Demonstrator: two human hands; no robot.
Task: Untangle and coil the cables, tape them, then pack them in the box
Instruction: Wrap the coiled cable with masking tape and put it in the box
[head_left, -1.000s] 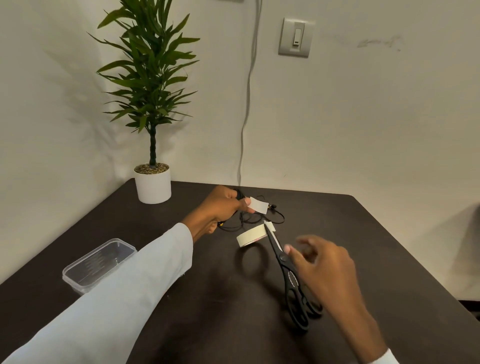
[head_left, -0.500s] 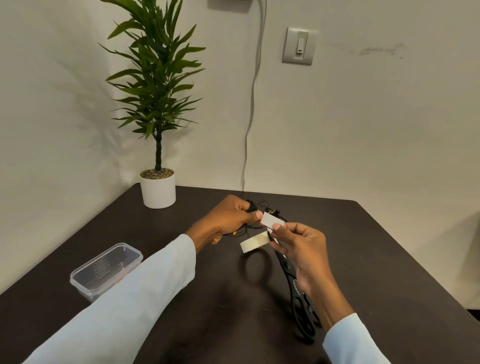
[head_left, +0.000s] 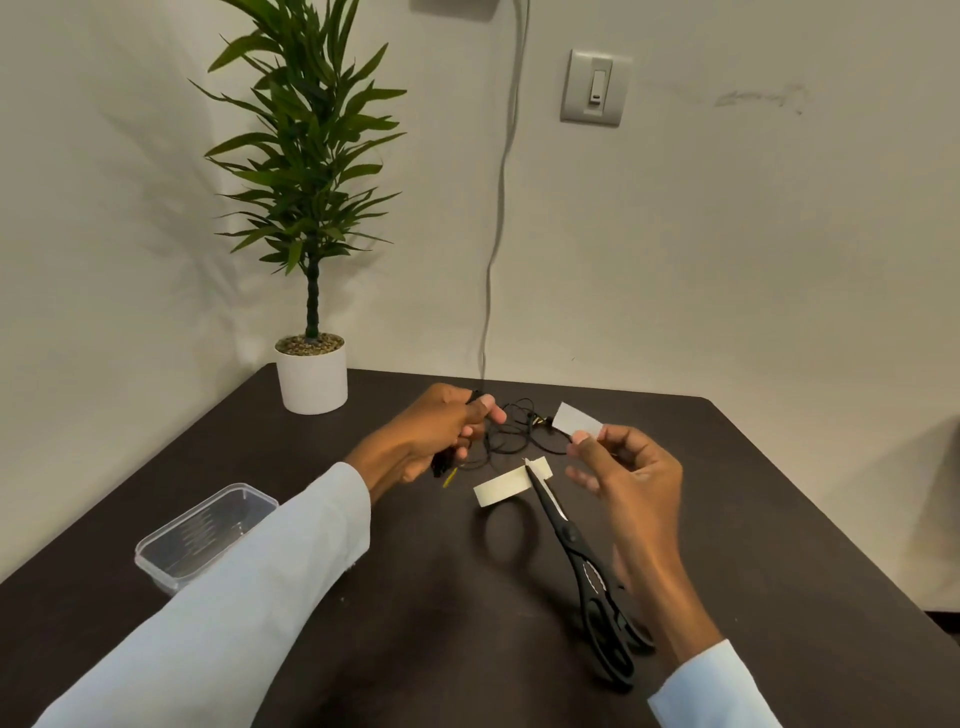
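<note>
Right hand (head_left: 618, 462) has pulled the tape strip (head_left: 576, 419) away from the left hand (head_left: 441, 431), which grips the coiled cable (head_left: 514, 434) above the desk (head_left: 779, 519); risk: pinched strip folds onto itself, or coil loosens.

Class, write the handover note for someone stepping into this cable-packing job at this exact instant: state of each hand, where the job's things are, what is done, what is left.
Left hand: grips a coiled black cable bundle above the table.
Right hand: pinches a cut piece of tape, free of the roll.
Tape roll and scissors lie on the table between the hands; more loose black cable lies behind them. The clear box sits open on the left, with nothing visible inside.
Done: one bundle coiled, tape piece cut.
Left: tape that bundle, coil and tape the loose cable, pack everything in the box.
</note>
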